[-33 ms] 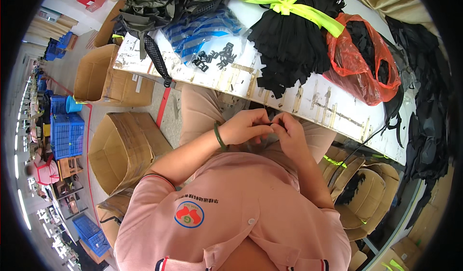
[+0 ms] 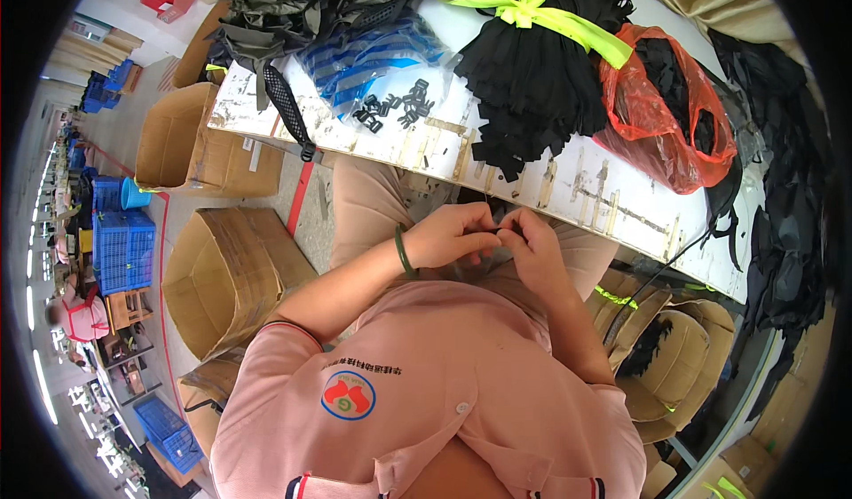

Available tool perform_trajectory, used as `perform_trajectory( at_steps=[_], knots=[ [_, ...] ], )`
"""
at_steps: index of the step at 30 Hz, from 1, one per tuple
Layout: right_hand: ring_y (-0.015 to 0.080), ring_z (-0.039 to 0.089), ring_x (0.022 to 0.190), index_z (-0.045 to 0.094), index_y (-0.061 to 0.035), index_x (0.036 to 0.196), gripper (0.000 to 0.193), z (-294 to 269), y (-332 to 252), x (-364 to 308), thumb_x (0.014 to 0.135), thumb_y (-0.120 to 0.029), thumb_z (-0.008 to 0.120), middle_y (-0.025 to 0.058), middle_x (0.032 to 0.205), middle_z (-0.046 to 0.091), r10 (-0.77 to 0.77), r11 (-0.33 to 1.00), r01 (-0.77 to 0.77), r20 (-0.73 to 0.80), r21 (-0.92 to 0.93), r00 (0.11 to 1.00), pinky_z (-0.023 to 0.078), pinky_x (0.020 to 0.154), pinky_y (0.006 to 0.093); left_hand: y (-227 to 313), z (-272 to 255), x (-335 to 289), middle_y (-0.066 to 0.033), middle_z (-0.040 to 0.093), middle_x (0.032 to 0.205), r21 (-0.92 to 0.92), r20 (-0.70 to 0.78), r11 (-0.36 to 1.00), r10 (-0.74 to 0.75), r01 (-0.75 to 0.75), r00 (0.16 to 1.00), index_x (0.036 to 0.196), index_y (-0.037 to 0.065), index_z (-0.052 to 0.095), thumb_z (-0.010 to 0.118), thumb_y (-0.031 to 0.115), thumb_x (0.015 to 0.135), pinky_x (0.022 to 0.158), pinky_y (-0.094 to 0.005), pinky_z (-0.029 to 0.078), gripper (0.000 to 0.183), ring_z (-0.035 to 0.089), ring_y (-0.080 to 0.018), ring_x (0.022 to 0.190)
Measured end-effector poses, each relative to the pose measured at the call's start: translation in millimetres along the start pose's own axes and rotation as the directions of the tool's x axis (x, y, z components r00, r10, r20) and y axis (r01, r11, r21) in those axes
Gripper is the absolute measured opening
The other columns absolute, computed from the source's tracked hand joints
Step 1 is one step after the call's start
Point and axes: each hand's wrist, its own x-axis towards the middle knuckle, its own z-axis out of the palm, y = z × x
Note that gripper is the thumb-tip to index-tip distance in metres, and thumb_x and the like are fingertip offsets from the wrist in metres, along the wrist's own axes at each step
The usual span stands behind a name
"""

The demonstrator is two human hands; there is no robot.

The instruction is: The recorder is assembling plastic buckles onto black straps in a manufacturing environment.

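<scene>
Over my lap, just below the table's near edge, my left hand (image 2: 453,234) and my right hand (image 2: 532,249) meet at the fingertips. Both are closed in a pinch. A thin dark bit shows between them, too small and too covered to name. On the white table (image 2: 568,175) ahead lies a small pile of black plastic buckles (image 2: 413,104). Beside it, to the right, a thick bundle of black straps (image 2: 532,82) is tied with a bright yellow-green strip (image 2: 532,11).
A blue-striped clear plastic bag (image 2: 373,55) lies behind the buckles, with dark grey fabric (image 2: 293,11) further left. A red plastic bag (image 2: 630,108) of black pieces stands right. Cardboard boxes (image 2: 213,277) flank me on both sides. Black fabric (image 2: 790,233) hangs far right.
</scene>
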Motion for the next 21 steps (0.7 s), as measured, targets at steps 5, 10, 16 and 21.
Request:
perform_trajectory(
  at_steps=[5,10,16,21],
  knots=[
    [0.0117,0.048,0.057,0.053,-0.0013,0.083,0.009,-7.7,6.7,-3.0,0.084,-0.009,0.057,0.0057,0.066,0.055,0.024,1.000,-0.025,-0.095,-0.013,0.995,0.039,0.052,0.0258,-6.1,1.4,-4.9,-0.0057,0.061,0.072,0.259,-0.012,0.960,0.116,-0.109,0.993,0.089,0.002,0.052,0.056,0.016,0.088,0.054,-0.0272,0.045,0.014,0.057,-0.0120,0.060],
    [0.0045,0.038,0.047,0.057,-0.0067,0.084,0.006,-29.9,-4.0,-0.1,0.083,-0.012,0.059,-0.0008,0.065,0.053,0.403,0.689,-0.425,0.177,0.587,0.898,0.029,0.043,0.0199,7.9,14.1,0.1,-0.0057,0.059,0.069,0.309,-0.025,0.951,0.026,-0.017,0.999,0.089,0.002,0.053,0.048,0.020,0.091,0.055,-0.0294,0.044,0.018,0.056,-0.0152,0.059],
    [0.0069,0.045,0.049,0.056,-0.0032,0.090,0.011,-106.6,-6.7,25.3,0.086,-0.013,0.058,-0.0032,0.060,0.048,0.079,0.687,0.148,-0.275,0.712,0.958,0.037,0.045,0.0235,-86.6,-9.5,24.4,-0.0105,0.062,0.084,0.252,0.075,0.958,-0.157,0.134,0.985,0.110,-0.001,0.051,0.049,0.027,0.092,0.066,-0.0298,0.047,0.033,0.059,-0.0197,0.073],
    [0.0295,0.062,0.064,0.058,-0.0052,0.090,0.020,-74.9,7.7,83.2,0.084,-0.024,0.062,0.0107,0.073,0.064,-0.234,0.837,-0.106,-0.527,-0.537,0.817,0.047,0.059,0.0373,-121.8,-5.0,42.9,-0.0244,0.052,0.121,0.732,-0.144,0.678,0.255,-0.071,0.956,0.125,-0.001,0.045,0.061,0.037,0.083,0.095,-0.0395,0.040,0.058,0.048,-0.0376,0.114]
  ],
)
